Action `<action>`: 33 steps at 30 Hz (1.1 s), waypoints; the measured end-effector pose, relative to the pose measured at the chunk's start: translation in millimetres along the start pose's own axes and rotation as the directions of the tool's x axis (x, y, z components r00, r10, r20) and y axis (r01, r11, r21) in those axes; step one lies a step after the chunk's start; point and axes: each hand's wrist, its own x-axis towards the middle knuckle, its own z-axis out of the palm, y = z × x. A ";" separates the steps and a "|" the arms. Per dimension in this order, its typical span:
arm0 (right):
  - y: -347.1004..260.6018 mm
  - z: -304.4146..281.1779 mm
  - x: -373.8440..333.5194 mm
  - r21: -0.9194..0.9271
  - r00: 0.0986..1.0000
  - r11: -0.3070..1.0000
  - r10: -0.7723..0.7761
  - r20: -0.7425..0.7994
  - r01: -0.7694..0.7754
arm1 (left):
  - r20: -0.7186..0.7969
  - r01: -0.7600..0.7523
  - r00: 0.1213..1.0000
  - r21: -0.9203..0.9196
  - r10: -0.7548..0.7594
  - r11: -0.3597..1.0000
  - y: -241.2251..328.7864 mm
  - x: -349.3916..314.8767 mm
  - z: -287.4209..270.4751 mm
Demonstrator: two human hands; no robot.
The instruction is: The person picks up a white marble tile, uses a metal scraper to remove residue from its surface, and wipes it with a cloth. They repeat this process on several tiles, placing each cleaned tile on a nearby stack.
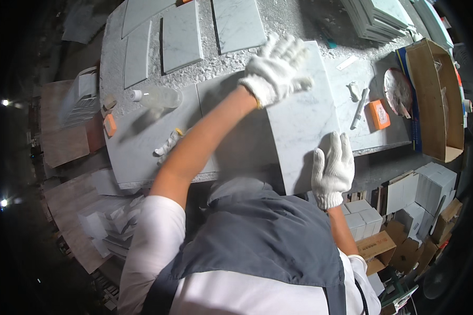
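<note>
Left hand [276,67] flat on marble tile's [305,121] far edge, right hand [332,168] spread on near corner, pinning it steady on bench [142,147].

Bare slab [142,142] left of bottle [160,97]; orange block [379,114] crowds right

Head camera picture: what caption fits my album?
Two white-gloved hands, left and right, press flat on a white marble tile on the workbench.
</note>
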 end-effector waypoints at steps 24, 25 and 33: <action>171.1 95.3 -6.7 0.653 0.919 0.687 0.057 0.390 -0.320 | -0.323 -0.157 0.945 -0.311 0.051 0.937 137.0 -127.6 8.8; 170.9 93.9 -9.3 0.643 0.919 0.696 0.062 0.390 -0.320 | -0.400 -0.143 0.916 -0.361 -0.014 0.922 138.4 -128.2 11.5; 173.6 89.7 -23.6 0.626 0.932 0.730 0.041 0.361 -0.275 | -0.513 -0.091 0.853 -0.325 -0.095 0.941 156.4 -146.8 14.3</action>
